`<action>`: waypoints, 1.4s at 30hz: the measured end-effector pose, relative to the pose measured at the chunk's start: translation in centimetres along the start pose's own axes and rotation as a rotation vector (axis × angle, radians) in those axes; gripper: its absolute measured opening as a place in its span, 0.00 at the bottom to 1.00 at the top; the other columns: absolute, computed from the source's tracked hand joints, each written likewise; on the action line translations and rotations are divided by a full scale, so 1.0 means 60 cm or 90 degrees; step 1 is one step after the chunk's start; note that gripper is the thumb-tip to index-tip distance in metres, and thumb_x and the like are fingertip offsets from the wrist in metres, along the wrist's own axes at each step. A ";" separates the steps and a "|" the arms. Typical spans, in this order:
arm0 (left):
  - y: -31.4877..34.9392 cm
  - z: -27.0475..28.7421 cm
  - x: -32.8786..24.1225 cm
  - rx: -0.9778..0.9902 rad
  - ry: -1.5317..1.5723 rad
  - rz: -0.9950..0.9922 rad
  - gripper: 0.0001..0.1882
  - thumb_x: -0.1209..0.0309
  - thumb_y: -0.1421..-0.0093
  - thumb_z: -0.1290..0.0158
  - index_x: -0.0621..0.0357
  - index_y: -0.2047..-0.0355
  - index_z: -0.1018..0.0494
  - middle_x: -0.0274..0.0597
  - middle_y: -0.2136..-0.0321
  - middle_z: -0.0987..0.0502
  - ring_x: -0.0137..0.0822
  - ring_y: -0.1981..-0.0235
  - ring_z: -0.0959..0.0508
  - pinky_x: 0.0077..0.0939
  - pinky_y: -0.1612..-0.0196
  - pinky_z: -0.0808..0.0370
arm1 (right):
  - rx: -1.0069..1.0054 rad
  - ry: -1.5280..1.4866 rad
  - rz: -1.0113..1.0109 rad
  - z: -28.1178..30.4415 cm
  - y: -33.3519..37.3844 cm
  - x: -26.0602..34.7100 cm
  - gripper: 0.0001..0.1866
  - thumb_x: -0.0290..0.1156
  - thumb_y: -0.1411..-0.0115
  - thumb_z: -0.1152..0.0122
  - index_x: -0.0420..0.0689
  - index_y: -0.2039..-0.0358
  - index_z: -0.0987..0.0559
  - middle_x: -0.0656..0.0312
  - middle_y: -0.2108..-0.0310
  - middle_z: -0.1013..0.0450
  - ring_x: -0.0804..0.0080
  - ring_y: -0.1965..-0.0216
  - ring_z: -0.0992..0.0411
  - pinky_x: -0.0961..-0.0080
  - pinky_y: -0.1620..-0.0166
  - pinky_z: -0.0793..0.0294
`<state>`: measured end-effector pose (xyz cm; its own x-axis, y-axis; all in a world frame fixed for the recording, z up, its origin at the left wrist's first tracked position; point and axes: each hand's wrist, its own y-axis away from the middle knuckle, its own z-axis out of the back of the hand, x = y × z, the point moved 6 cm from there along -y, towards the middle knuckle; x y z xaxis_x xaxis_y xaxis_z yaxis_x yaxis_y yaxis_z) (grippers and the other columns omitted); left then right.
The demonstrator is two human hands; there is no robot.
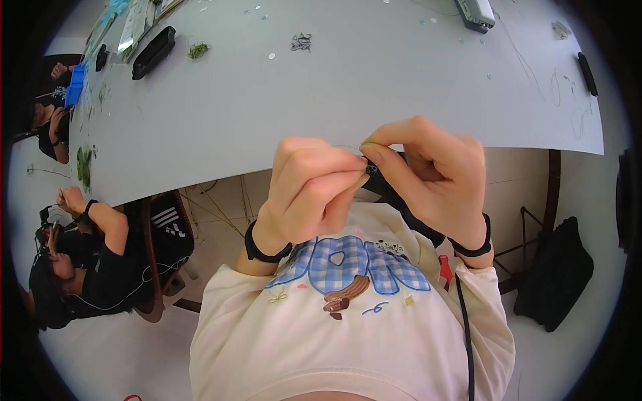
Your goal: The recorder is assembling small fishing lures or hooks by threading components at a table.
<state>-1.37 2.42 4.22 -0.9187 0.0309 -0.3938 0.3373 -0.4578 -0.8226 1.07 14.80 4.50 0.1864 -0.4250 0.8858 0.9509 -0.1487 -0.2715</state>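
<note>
Strand, thin and thread-like [347,146], near the pale grey desk [321,100]

Left hand [311,187] pinches a small dark knotty piece [372,169] between both hands, probably steadying it; right hand [441,177], thumb and forefinger closed, seemingly grips the strand for fine control.

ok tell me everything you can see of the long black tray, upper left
The long black tray is narrow with rounded ends, a raised rim and a hollow middle; it looks like plastic. It lies slantwise on the pale grey table, near a green tuft. Only the table visibly touches it.
</note>
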 end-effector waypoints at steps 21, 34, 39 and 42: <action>-0.002 0.014 0.010 -0.028 -0.043 0.075 0.13 0.85 0.61 0.46 0.59 0.75 0.33 0.37 0.72 0.29 0.33 0.76 0.35 0.20 0.77 0.37 | 0.176 -0.649 -0.288 -0.093 0.039 -0.075 0.05 0.28 0.45 0.50 0.41 0.71 0.29 0.77 0.91 0.45 0.91 0.89 0.53 0.86 0.85 0.57; 0.004 0.004 0.019 0.034 -0.042 0.059 0.11 0.85 0.62 0.47 0.61 0.76 0.33 0.40 0.74 0.29 0.35 0.76 0.33 0.22 0.75 0.37 | 0.064 -0.180 -0.098 -0.044 0.063 -0.018 0.03 0.22 0.51 0.45 0.40 0.74 0.29 0.68 0.90 0.41 0.88 0.90 0.47 0.87 0.88 0.53; 0.008 -0.002 0.015 0.065 -0.034 0.033 0.12 0.86 0.63 0.47 0.63 0.76 0.33 0.40 0.74 0.30 0.36 0.76 0.33 0.22 0.76 0.36 | -0.013 0.061 0.154 -0.020 0.045 0.025 0.08 0.17 0.61 0.46 0.39 0.76 0.30 0.64 0.88 0.38 0.77 0.91 0.42 0.82 0.89 0.46; 0.007 -0.005 0.011 0.089 -0.023 0.019 0.12 0.87 0.64 0.47 0.63 0.76 0.33 0.40 0.74 0.30 0.36 0.76 0.33 0.22 0.76 0.36 | -0.005 0.172 0.221 -0.010 0.037 0.034 0.07 0.15 0.60 0.44 0.39 0.77 0.28 0.65 0.90 0.36 0.81 0.92 0.43 0.84 0.89 0.46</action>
<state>-1.77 2.52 3.46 -0.9162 -0.0153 -0.4005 0.3351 -0.5772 -0.7446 3.43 13.05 5.49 0.4224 -0.6687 0.6119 0.8411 0.0375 -0.5396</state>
